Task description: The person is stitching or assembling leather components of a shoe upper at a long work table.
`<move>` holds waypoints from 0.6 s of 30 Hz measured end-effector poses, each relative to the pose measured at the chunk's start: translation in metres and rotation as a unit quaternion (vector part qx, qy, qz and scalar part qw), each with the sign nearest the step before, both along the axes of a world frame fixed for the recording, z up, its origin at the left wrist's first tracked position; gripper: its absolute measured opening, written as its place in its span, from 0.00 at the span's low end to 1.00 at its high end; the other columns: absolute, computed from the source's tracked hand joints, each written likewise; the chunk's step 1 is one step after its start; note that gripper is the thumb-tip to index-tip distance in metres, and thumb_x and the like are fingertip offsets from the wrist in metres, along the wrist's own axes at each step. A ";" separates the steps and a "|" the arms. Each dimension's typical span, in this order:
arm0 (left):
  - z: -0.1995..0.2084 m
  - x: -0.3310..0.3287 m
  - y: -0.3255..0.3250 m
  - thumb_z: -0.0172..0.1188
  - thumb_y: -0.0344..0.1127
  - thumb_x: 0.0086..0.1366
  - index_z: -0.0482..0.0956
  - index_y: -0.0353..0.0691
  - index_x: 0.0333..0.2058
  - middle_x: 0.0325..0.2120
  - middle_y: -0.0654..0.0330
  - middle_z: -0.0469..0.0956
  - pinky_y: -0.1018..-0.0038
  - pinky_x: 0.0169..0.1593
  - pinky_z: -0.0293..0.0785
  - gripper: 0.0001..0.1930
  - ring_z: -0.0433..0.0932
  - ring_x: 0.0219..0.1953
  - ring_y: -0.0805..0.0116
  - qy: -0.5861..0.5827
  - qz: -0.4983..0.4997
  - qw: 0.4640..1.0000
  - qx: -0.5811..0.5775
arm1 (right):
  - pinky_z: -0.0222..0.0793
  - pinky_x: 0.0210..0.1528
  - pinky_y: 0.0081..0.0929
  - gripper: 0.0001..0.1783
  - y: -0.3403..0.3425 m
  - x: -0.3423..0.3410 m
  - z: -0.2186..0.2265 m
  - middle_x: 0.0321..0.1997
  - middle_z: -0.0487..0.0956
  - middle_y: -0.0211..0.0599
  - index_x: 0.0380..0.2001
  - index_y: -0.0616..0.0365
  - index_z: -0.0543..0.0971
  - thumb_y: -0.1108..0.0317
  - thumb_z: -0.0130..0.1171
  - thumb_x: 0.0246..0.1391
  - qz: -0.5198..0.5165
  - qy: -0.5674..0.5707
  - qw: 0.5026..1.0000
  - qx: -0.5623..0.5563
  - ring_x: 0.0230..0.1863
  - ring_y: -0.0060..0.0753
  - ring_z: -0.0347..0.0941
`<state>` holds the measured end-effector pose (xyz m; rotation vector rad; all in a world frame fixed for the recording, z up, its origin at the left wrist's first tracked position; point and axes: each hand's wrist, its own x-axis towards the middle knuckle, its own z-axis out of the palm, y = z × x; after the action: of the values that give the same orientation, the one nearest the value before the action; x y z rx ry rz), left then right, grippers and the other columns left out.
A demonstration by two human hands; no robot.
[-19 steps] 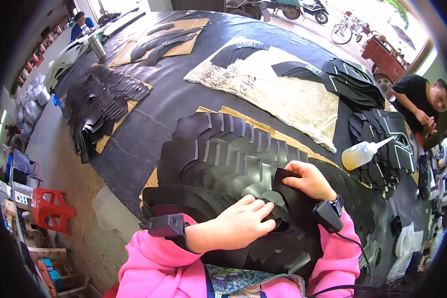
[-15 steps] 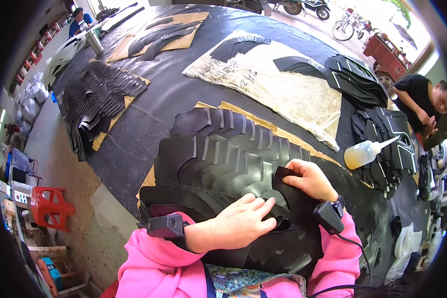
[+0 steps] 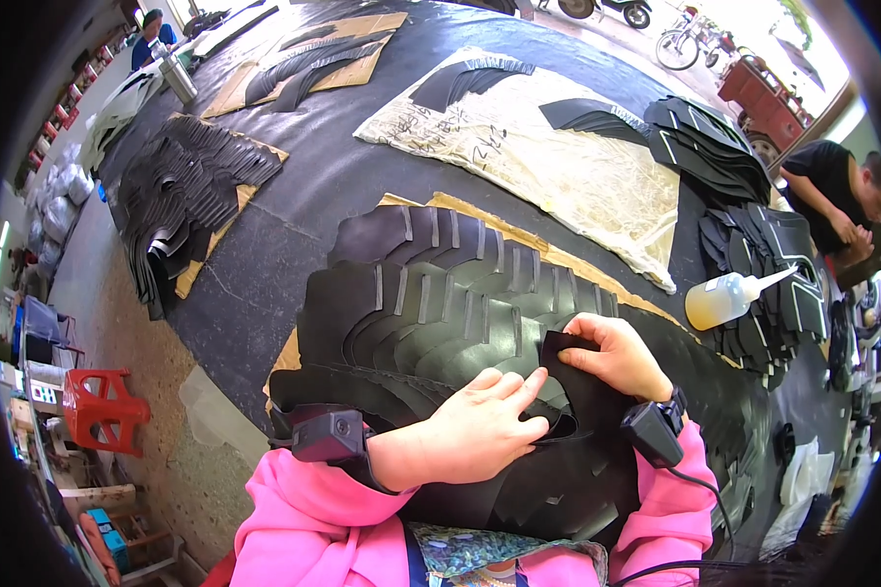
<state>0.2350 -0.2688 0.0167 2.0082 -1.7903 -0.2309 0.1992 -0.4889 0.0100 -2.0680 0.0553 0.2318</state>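
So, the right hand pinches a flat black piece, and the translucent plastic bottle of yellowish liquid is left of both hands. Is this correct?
Not quite: the head view shows the bottle to the right of the left hand and the right hand, which does pinch the flat black piece.

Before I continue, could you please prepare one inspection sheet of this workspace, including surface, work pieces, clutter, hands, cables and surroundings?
Surface: black-covered table, bearing cardboard and a pale sheet.
Work pieces: overlapping black pieces fanned out in rows; one black piece held at its corner.
Clutter: squeeze bottle with yellowish contents, close to a stack of dark pieces.
Left hand: fingers spread over the pieces; firm contact cannot be told.
Right hand: pinches the black piece.
Cables: black cable from the right wrist device.
Surroundings: red stool at left; a co-worker at right, another person far left.
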 end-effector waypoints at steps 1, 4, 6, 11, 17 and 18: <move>0.000 0.001 0.000 0.59 0.41 0.51 0.72 0.44 0.31 0.51 0.43 0.63 0.69 0.45 0.59 0.11 0.66 0.43 0.60 0.002 0.003 1.000 0.004 | 0.65 0.33 0.23 0.10 0.001 0.000 0.000 0.24 0.75 0.37 0.29 0.63 0.73 0.71 0.60 0.43 -0.003 -0.008 1.000 -0.010 0.27 0.27 0.70; 0.002 0.003 -0.002 0.59 0.41 0.51 0.71 0.43 0.30 0.51 0.43 0.63 0.69 0.45 0.59 0.11 0.66 0.42 0.60 0.008 0.003 1.000 0.006 | 0.65 0.30 0.26 0.09 0.005 0.000 -0.003 0.23 0.73 0.39 0.26 0.62 0.73 0.69 0.60 0.43 -0.028 -0.065 0.992 -0.103 0.25 0.33 0.70; 0.002 0.003 -0.002 0.59 0.41 0.51 0.71 0.43 0.30 0.50 0.43 0.63 0.68 0.45 0.59 0.11 0.66 0.42 0.60 0.012 -0.001 1.000 0.005 | 0.65 0.28 0.28 0.09 0.009 0.000 -0.009 0.22 0.73 0.39 0.25 0.62 0.73 0.68 0.60 0.43 -0.033 -0.120 0.982 -0.144 0.25 0.37 0.70; -0.002 0.004 -0.002 0.59 0.41 0.50 0.71 0.43 0.29 0.50 0.43 0.64 0.68 0.44 0.59 0.11 0.67 0.41 0.60 0.016 -0.002 1.000 -0.016 | 0.65 0.27 0.30 0.08 0.010 0.000 -0.010 0.23 0.72 0.40 0.23 0.60 0.72 0.67 0.59 0.43 -0.034 -0.172 0.965 -0.194 0.26 0.42 0.70; -0.004 0.005 0.000 0.59 0.41 0.50 0.71 0.43 0.29 0.50 0.43 0.64 0.68 0.44 0.59 0.11 0.66 0.41 0.60 0.030 -0.005 0.999 -0.026 | 0.65 0.27 0.31 0.08 0.012 0.000 -0.011 0.23 0.72 0.39 0.22 0.60 0.72 0.67 0.59 0.44 -0.035 -0.179 0.963 -0.200 0.25 0.42 0.70; -0.004 0.005 0.000 0.59 0.41 0.50 0.71 0.43 0.29 0.50 0.43 0.64 0.68 0.44 0.59 0.11 0.66 0.41 0.60 0.031 -0.003 0.999 -0.025 | 0.65 0.26 0.31 0.08 0.012 0.000 -0.012 0.23 0.72 0.39 0.22 0.60 0.72 0.67 0.59 0.44 -0.036 -0.179 0.962 -0.200 0.25 0.42 0.70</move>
<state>0.2400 -0.2691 0.0128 1.9395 -1.7483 -0.2437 0.1993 -0.4771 -0.0021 -2.4749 -0.0492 -0.2204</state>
